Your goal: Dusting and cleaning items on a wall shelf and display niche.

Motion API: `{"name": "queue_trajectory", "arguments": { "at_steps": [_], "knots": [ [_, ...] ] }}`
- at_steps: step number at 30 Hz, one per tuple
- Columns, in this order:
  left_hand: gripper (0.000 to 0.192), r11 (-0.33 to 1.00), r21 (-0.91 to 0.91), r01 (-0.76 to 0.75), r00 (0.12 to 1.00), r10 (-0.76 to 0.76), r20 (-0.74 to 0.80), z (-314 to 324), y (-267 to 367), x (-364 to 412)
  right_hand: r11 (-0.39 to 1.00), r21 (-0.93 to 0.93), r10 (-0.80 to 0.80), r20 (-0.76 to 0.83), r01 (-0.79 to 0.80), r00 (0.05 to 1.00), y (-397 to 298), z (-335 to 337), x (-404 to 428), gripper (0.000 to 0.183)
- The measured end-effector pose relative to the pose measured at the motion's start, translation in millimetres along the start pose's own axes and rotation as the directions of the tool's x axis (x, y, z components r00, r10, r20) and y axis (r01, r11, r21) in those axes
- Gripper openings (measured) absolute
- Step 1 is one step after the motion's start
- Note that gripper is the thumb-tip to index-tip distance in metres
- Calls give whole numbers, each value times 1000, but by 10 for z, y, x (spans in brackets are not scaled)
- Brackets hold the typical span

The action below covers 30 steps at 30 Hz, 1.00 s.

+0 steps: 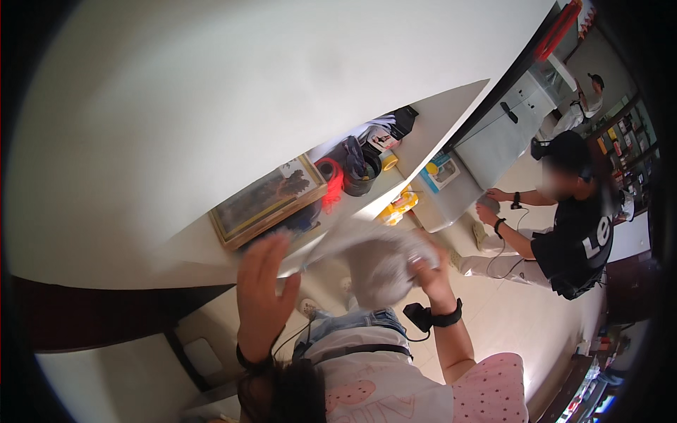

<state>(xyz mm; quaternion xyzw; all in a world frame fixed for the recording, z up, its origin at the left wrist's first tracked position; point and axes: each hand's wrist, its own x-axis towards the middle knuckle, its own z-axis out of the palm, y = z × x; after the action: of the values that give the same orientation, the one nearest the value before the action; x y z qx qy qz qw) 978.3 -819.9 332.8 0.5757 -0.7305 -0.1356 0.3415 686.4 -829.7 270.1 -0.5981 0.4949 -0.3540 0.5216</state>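
Note:
A pale grey cloth (378, 264), blurred by motion, hangs before my waist. My right hand (431, 272) grips its right side, the thumb lying over the fabric. My left hand (263, 285) is raised at the cloth's left, its fingers blurred and the thumb held apart. One thin edge of the cloth reaches toward that thumb, but I cannot tell whether they touch. Both wrists wear black straps, the right one with a small black device (418, 316) on it.
A white cabinet panel (264, 106) rises ahead. Its open shelf holds a framed picture (270, 201), a black cup (362, 177), a red bundle (331, 182) and a tape roll (389, 160). At right, a person (576, 227) holds a grey item beside a white counter (492, 143); another person (584, 106) is farther back.

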Motion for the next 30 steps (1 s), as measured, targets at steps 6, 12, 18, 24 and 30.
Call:
{"name": "queue_trajectory", "arguments": {
  "at_steps": [6, 12, 18, 24, 30],
  "knots": [
    [65, 908, 419, 33, 990, 27, -135, 53, -92, 335, 904, 256, -12, -786, 343, 618, -390, 254, 52, 46],
    [83, 810, 582, 80, 995, -30, -95, 124, -168, 380, 657, -622, -748, -470, 426, 469, -564, 571, 409, 33],
    [79, 831, 552, 72, 996, -28, -88, 196, -192, 383, 673, -428, -701, -110, 603, 705, -101, 1179, 615, 74],
    [67, 785, 616, 62, 994, 9, -112, 156, -223, 286, 792, -198, -563, 127, 577, 817, 50, 1020, 294, 72],
    [78, 811, 580, 80, 995, -26, -101, 248, -183, 183, 987, 24, 161, -225, -160, 961, 603, 351, -293, 35]
  ]
}}
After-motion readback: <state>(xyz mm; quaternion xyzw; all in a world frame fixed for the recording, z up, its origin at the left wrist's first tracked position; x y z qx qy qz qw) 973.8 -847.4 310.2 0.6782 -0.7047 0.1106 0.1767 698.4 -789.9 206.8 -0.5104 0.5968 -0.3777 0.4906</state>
